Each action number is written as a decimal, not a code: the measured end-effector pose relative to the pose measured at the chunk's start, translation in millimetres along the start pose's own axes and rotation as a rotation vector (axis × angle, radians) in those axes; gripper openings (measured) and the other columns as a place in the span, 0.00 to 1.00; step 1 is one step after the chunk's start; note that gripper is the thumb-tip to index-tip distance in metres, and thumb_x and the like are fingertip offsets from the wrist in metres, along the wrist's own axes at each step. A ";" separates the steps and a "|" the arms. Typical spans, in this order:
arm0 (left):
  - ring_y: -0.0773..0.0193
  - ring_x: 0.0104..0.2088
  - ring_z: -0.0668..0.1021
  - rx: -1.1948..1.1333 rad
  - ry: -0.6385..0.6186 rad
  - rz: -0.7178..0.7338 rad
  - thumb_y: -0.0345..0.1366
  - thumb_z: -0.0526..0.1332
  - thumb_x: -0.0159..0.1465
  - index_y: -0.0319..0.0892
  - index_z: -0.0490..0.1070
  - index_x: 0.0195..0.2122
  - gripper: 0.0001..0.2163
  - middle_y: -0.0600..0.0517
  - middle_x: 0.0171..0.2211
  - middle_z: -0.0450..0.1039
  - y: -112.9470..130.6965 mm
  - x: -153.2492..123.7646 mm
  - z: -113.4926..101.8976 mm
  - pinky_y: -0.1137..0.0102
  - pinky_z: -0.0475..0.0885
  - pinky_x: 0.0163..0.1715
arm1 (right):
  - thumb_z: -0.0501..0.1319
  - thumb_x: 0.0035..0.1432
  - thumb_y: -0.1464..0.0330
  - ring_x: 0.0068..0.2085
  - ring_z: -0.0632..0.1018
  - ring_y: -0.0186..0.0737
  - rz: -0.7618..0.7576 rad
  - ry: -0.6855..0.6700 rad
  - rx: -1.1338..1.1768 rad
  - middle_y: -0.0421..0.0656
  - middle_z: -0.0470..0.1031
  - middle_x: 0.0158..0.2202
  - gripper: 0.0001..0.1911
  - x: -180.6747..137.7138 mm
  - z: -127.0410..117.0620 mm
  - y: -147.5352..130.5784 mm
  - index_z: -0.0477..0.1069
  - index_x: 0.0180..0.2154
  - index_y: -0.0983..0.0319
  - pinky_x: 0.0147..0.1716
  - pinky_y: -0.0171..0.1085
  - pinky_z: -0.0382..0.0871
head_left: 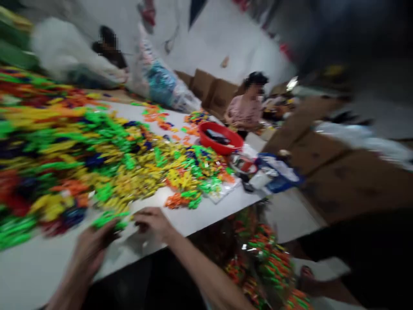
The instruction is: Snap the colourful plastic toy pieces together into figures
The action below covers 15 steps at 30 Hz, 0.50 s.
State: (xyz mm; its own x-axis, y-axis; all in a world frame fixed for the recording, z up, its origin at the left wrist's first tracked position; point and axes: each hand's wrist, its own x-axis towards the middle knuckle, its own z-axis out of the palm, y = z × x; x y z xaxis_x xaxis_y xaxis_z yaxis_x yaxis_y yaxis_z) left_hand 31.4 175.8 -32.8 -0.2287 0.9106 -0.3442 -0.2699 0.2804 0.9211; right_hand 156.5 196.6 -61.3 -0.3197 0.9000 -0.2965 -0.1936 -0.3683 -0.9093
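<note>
My left hand (96, 241) is closed around bright green plastic pieces (109, 218), just above the near edge of the white table (155, 199). To its right, my right hand (154, 220) has its fingers bent together in a pinch. A speck of yellow shows by its fingertips, but blur hides what they hold. Right beyond both hands spreads a large heap of small plastic pieces (129, 183) in yellow, green, orange and dark blue. Their exact shape is smeared by motion. A smaller orange and green cluster (180, 200) lies beyond my right hand.
A red basin (219, 146) with dark items inside stands at the table's far right, near a blue tray (280, 174). Filled clear bags (271, 258) sit below the table edge. Another person (247, 105) sits past the basin, and cardboard boxes (345, 181) stand to the right.
</note>
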 end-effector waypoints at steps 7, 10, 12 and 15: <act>0.70 0.20 0.73 -0.376 -0.017 -0.138 0.30 0.69 0.45 0.35 0.70 0.29 0.11 0.53 0.23 0.73 -26.0 -32.2 -14.4 0.76 0.69 0.18 | 0.68 0.40 0.62 0.19 0.67 0.27 -0.013 -0.114 0.116 0.35 0.70 0.21 0.14 -33.1 -2.2 1.3 0.72 0.29 0.63 0.21 0.30 0.59; 0.71 0.20 0.73 -0.393 -0.045 -0.161 0.32 0.69 0.46 0.35 0.70 0.30 0.12 0.53 0.24 0.73 -28.3 -39.0 -13.5 0.76 0.69 0.17 | 0.68 0.42 0.63 0.19 0.67 0.27 0.001 -0.144 0.124 0.35 0.70 0.21 0.13 -41.4 -3.1 5.2 0.71 0.28 0.63 0.21 0.30 0.60; 0.71 0.20 0.73 -0.386 -0.083 -0.163 0.33 0.69 0.47 0.35 0.70 0.30 0.12 0.52 0.24 0.73 -27.8 -42.2 -15.1 0.76 0.70 0.18 | 0.68 0.42 0.63 0.20 0.68 0.27 0.012 -0.151 0.135 0.35 0.70 0.22 0.12 -43.7 -4.6 6.4 0.71 0.28 0.64 0.22 0.29 0.60; 0.70 0.20 0.73 -0.370 -0.157 -0.173 0.34 0.69 0.48 0.35 0.70 0.30 0.12 0.52 0.23 0.73 -27.5 -42.7 -17.9 0.76 0.69 0.18 | 0.69 0.41 0.63 0.21 0.69 0.27 0.050 -0.140 0.196 0.36 0.71 0.23 0.13 -43.6 -7.0 7.6 0.71 0.28 0.63 0.22 0.29 0.61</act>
State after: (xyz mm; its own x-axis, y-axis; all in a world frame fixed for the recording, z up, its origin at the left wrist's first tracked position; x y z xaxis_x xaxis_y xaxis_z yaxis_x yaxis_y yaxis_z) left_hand 31.8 123.8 -46.7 -0.0134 0.9030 -0.4295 -0.6152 0.3312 0.7155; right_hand 175.4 156.2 -57.3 -0.4567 0.8431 -0.2840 -0.3460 -0.4624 -0.8164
